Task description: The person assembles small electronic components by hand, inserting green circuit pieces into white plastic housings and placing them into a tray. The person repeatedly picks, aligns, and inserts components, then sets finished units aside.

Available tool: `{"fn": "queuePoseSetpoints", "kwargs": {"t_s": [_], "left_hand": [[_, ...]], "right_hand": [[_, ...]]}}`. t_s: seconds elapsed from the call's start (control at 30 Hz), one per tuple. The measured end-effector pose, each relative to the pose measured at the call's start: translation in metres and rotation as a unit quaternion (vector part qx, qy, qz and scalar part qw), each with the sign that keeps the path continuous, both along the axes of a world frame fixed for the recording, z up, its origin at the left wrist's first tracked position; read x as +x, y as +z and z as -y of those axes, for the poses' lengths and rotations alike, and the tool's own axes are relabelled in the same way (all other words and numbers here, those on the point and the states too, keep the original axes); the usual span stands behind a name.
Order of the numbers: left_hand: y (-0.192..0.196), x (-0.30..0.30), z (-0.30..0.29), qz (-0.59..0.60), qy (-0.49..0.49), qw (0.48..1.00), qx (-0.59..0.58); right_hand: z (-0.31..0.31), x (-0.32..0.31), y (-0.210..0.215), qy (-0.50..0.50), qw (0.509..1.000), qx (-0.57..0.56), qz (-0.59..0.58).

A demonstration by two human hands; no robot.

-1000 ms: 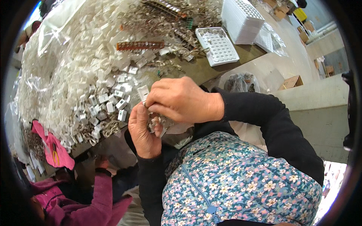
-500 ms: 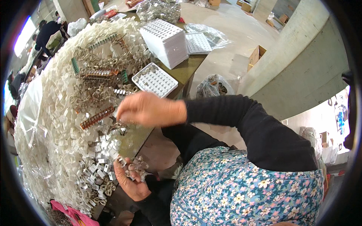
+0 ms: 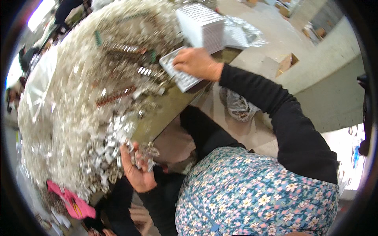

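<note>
My left hand is curled palm up near the table edge, cradling a cluster of small shiny metal and clear pieces. Farther off and to the right, my right hand lies over a white tray with rows of small pockets. Its fingertips are drawn together and bent down at the tray. Whatever they pinch is hidden, and the hand covers much of the tray. Beside my left hand lie loose silvery block-shaped parts.
A large heap of whitish clear plastic pieces spreads over the table's left. Brown strips lie among metal parts. A stack of white trays stands beyond my right hand. Pink cloth is at lower left; a plastic bag sits below the table edge.
My right hand has moved from above the metal parts, away and to the right, onto the white tray. My left hand still holds its pieces. The whole view has shifted and blurred slightly.
</note>
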State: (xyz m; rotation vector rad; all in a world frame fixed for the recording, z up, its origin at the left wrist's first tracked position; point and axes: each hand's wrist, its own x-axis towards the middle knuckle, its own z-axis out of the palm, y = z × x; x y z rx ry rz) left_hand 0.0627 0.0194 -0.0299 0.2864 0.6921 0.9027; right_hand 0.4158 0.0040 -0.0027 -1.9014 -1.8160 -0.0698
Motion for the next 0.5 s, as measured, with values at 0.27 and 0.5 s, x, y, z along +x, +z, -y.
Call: {"fn": "queuePoseSetpoints", "kwargs": {"t_s": [0.27,0.5], "left_hand": [[0.008,0.010,0.009,-0.005,0.007,0.999,0.043],[0.012,0.011,0.014,-0.020,0.020,0.999,0.042]], "right_hand": [[-0.006,-0.009,0.006,0.055,0.985,0.032,0.163],[0.001,-0.073,0.031,0.145,0.980,0.061,-0.126]]}}
